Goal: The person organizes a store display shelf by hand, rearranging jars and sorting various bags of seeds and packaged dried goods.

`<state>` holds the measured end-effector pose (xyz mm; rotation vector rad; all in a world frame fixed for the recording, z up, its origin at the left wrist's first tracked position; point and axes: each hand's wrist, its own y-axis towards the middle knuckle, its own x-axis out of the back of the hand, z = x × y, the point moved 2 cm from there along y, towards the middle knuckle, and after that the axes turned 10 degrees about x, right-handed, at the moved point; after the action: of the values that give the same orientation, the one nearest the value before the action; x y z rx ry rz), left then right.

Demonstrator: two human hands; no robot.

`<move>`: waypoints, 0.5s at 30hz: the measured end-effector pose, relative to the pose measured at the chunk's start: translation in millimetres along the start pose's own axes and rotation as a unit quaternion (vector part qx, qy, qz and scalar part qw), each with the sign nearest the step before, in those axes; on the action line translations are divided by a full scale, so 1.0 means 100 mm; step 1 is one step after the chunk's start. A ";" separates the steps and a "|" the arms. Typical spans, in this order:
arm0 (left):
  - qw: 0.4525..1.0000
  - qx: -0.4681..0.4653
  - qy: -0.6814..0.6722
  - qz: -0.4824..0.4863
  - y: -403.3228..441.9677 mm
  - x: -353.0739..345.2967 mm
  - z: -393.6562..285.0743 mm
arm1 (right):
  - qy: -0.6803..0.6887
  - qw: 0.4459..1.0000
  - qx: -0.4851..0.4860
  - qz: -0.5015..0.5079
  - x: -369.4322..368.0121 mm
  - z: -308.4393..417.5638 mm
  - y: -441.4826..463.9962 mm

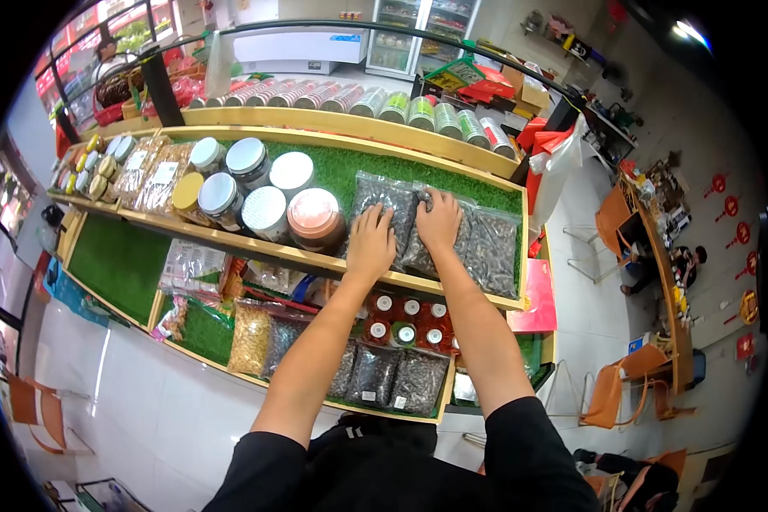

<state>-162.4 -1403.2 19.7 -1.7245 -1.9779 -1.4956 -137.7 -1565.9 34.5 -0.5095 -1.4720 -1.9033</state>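
On the upper shelf, at its right end, clear plastic bags of dark seed-like pieces lie side by side on green turf. My left hand [373, 241] rests on the lower part of the left bag [382, 189], fingers apart. Over the middle bag [418, 256] lies my right hand [439, 220], its fingers spread and touching the plastic. Another such bag [491, 247] sits just right of it. Both hands look open, though my palms and the undersides of my fingers are hidden.
Left of the bags stand several lidded jars [316, 218] and packets of brown food [164, 175]. A wooden rim [316, 263] edges the shelf. Below are red-liquid bottles [408, 320] and more bags [420, 380]. Cans [392, 106] line the back. Chairs [623, 388] stand right.
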 end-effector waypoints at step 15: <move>0.996 0.022 -0.077 0.026 -0.16 0.12 0.08 | 0.011 1.000 0.009 0.000 -0.01 0.00 0.00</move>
<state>-175.1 -1386.6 14.4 -1.9101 -2.0041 -1.3288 -136.6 -1565.4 33.9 -0.4782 -1.4734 -1.8893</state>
